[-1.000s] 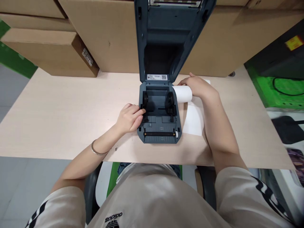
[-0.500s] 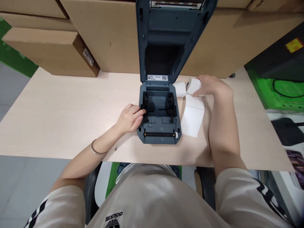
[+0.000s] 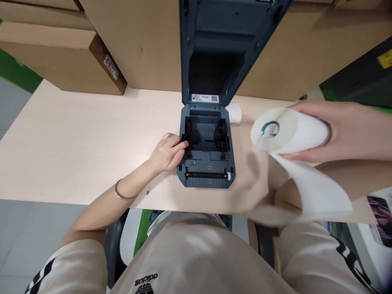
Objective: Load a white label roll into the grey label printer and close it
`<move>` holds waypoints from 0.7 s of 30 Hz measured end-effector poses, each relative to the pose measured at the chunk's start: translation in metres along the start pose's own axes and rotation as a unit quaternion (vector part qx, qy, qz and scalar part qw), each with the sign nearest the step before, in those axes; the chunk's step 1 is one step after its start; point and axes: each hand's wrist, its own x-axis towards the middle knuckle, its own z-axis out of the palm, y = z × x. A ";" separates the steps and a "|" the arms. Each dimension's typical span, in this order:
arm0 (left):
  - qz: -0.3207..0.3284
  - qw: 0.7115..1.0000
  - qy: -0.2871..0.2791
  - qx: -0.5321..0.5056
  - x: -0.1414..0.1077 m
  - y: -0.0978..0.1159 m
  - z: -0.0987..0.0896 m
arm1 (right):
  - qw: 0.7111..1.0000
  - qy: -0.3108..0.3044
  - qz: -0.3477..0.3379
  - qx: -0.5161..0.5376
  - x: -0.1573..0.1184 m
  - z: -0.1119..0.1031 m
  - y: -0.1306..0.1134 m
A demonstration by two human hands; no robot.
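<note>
A dark blue-grey label printer [image 3: 206, 157] stands on the table with its lid [image 3: 223, 45] raised. My left hand [image 3: 170, 152] rests at the printer's left edge, its fingers curled over the rim. Held up close to the camera on the right, a white paper roll [image 3: 294, 130] is in my right hand [image 3: 346, 130], with the fingers wrapped round its far end. A loose strip of paper [image 3: 321, 192] hangs from the roll, blurred by motion. Another white roll [image 3: 234, 113] lies on the table behind the printer's right side, partly hidden.
Large cardboard boxes [image 3: 147, 49] line the back of the pale wooden table [image 3: 76, 147]. A flatter box [image 3: 61, 57] sits at the back left. On the right are a dark box [image 3: 361, 81] with a yellow label and a phone-like object [image 3: 381, 216].
My right hand has lifted one roll from the table, bringing it up and to the right, with its paper strip trailing. My left hand stays on the printer. The view has shifted slightly.
</note>
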 end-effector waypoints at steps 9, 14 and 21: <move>-0.008 1.000 -0.011 -0.011 -0.001 -0.001 -0.001 | 0.973 0.121 -0.194 0.017 0.066 0.061 -0.085; 0.018 1.000 0.010 -0.003 0.002 -0.001 0.001 | 0.969 0.145 -0.200 0.022 0.069 0.070 -0.088; 0.021 1.000 0.011 0.002 0.002 -0.002 0.000 | 0.972 0.115 -0.207 0.014 0.085 0.091 -0.087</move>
